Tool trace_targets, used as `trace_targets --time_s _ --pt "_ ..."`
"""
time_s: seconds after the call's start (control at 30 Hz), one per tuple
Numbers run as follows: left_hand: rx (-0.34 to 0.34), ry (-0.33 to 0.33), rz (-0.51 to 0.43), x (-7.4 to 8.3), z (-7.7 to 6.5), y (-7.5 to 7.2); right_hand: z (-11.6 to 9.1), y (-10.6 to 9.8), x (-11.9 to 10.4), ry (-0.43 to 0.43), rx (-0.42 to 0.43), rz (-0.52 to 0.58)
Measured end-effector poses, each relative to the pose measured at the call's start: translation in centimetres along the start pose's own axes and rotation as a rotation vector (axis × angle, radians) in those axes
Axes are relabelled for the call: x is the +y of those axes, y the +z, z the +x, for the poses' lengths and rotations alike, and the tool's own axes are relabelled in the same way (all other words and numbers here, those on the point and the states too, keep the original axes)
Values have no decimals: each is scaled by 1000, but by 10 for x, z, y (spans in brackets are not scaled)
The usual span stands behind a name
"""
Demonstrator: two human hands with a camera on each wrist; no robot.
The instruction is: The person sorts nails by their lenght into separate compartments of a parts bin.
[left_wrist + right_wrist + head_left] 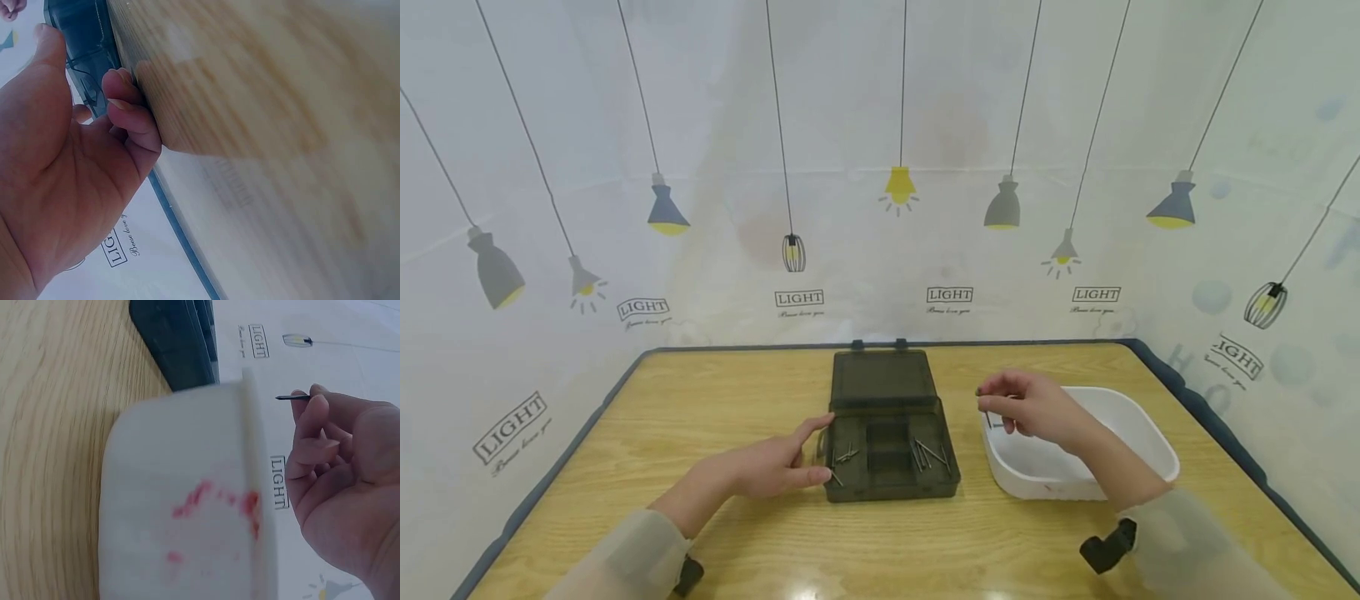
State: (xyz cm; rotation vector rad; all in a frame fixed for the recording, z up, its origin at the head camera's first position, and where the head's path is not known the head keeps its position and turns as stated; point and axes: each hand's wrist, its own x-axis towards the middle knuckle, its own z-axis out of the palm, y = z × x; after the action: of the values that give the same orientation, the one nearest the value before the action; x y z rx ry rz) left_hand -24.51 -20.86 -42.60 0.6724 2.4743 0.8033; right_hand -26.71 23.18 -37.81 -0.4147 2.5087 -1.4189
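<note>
In the head view, my right hand (1033, 408) is raised over the left end of a white tub (1157, 454), pinching a thin dark nail (290, 397) between thumb and fingertips. Its pointed tip juts out past the fingers. Left of the tub lies a dark translucent plastic box (892, 492) with its lid (883, 377) laid back. Short metal pieces (847, 455) are in the left compartment, and several long nails (922, 455) in the right. Against the box's left side, my left hand (767, 467) rests with index finger and thumb spread apart.
The box and tub share a wood-grained table (700, 400) with a dark blue edge. White sheeting (850, 108) printed with hanging lamps encloses its back and sides. Red smudges (197, 494) mark the tub's outer wall.
</note>
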Motion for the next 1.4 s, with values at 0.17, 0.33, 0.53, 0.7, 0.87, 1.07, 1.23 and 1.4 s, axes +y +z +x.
trace_targets --time_s 0.17,0.33,0.53,0.7,0.87,1.07,1.23,1.4 --pt "0 0 -1 -1 0 0 6 14 -11 -4 -44 35" --pt "1 -2 -4 -1 0 0 11 26 -18 -32 -79 37" --pt "1 4 -20 0 -2 0 17 37 -18 -18 -112 28" --pt "2 -3 -15 -1 0 1 20 43 -18 7 -133 1" --pt "3 -5 -16 -1 -1 1 22 48 -20 39 -144 -24" --pt "-1 -6 -20 0 -2 1 23 53 -20 57 -158 -24" --pt "-3 -7 -18 1 -2 0 22 49 -21 52 -157 -34" --pt "-2 -9 -9 1 -1 0 19 39 -19 24 -127 -71"
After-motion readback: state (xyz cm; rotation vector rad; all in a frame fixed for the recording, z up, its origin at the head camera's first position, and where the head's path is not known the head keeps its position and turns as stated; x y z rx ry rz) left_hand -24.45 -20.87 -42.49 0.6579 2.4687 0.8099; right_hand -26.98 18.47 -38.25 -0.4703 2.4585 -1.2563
